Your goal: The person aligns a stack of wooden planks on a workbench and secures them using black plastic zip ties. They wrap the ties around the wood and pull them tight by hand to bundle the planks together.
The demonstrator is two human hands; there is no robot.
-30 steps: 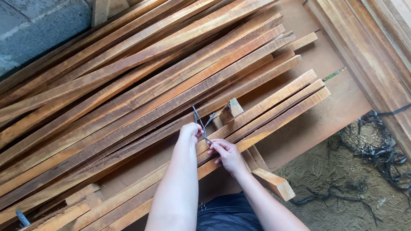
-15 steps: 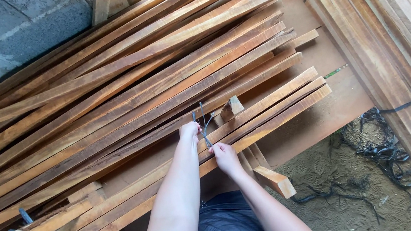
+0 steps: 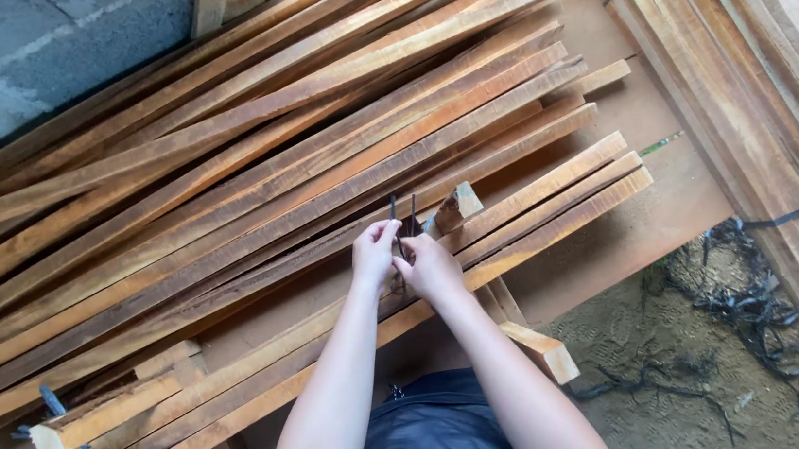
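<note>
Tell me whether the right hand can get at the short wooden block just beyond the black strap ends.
Probably yes. The right hand pinches the black strap together with the left hand, and the wooden block lies uncovered right beside it on the slats; it must release first.

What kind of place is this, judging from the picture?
Probably an outdoor timber yard: long brown sawn wooden slats lie stacked, black strap scraps litter the sandy ground, beside a grey block wall.

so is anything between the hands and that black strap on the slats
Nothing visible. Both the left hand and right hand are already on the black strap, pinching its ends where they stick up over the bundle of slats. A small wood block sits just beside them, to the right, not in between.
</note>
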